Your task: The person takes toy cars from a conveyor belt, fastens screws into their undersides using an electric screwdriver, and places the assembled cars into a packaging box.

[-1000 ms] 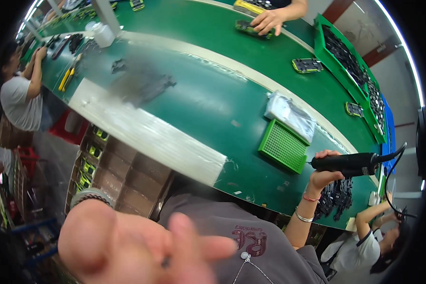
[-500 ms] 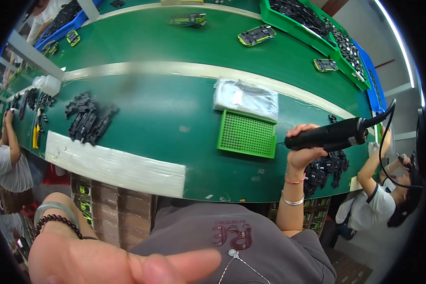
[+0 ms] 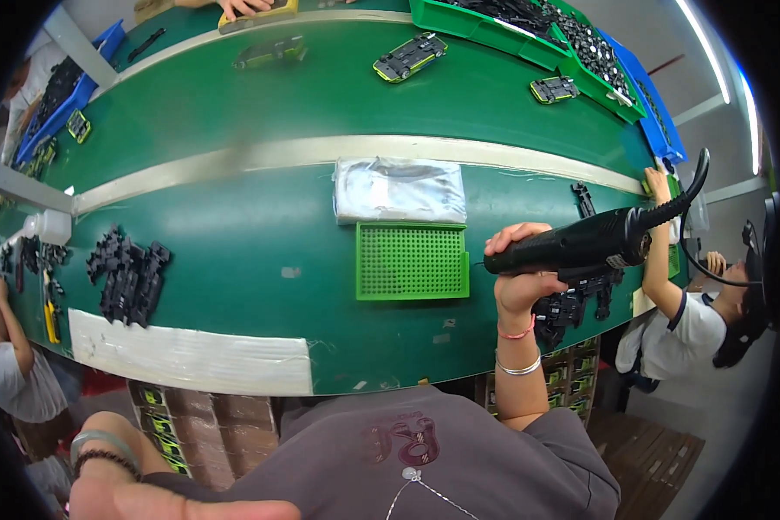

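My right hand is closed around a black electric screwdriver, held level above the green table's near edge, its cable curling up to the right. Just left of it lies a green perforated tray, and behind that a clear plastic bag. My left hand hangs low at the bottom of the picture, below the table, fingers stretched out and holding nothing. A heap of black plastic parts lies on the table at the left.
A pale strip runs across the green table. Toy car chassis lie beyond it. Green and blue bins of black parts line the far right. Other people work at the left, right and far side. White tape covers the near edge.
The view has swung left and down across the table. My right hand with the screwdriver now sits nearer the green tray. My left hand has dropped lower in the picture.
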`<control>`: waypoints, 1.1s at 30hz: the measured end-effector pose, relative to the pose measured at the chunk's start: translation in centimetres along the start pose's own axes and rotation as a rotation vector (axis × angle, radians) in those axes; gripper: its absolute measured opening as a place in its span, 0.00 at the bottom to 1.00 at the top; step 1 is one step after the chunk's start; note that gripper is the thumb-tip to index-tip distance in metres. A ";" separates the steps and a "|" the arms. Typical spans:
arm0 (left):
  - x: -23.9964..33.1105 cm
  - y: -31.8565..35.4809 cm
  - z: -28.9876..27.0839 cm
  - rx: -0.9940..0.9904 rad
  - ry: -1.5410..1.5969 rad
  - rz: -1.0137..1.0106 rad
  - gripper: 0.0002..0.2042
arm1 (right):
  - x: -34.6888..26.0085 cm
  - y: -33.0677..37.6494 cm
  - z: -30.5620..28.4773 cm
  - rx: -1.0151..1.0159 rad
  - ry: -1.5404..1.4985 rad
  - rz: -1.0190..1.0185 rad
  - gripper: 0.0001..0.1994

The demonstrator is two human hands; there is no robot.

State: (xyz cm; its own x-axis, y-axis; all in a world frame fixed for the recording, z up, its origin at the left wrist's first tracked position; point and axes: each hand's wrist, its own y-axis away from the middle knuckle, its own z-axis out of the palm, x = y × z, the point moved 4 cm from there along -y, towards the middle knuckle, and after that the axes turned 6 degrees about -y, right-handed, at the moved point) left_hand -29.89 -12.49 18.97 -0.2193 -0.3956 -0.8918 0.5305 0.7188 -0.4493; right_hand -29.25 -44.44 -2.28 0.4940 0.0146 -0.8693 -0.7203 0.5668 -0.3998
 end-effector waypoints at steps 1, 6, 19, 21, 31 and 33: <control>1.3 2.4 -0.2 -0.083 0.072 -0.075 0.24 | -0.2 0.1 -0.5 0.025 0.005 -0.010 0.44; 4.0 9.4 15.4 -0.679 0.695 -0.554 0.11 | 1.4 0.0 -0.4 -0.037 0.024 0.060 0.44; 13.6 27.5 37.4 -0.922 1.116 -1.004 0.23 | 0.5 0.1 -0.3 -0.050 -0.028 0.052 0.44; 14.1 25.7 37.4 -0.974 0.970 -0.931 0.21 | 0.4 0.2 -0.8 -0.029 -0.009 0.055 0.44; 14.6 25.5 36.0 -1.011 0.903 -1.152 0.20 | 0.7 0.1 -0.3 -0.046 0.024 0.066 0.44; 14.6 23.7 34.4 -0.918 0.945 -1.124 0.19 | 0.6 0.1 -0.1 -0.060 0.012 0.047 0.44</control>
State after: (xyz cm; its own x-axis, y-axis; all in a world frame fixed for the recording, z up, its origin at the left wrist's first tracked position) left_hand 7.69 -20.89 -2.87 -0.6680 -0.6879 0.2837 -0.7339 0.5460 -0.4040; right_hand -29.04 -44.45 -2.89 0.4535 0.0294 -0.8908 -0.7703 0.5156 -0.3752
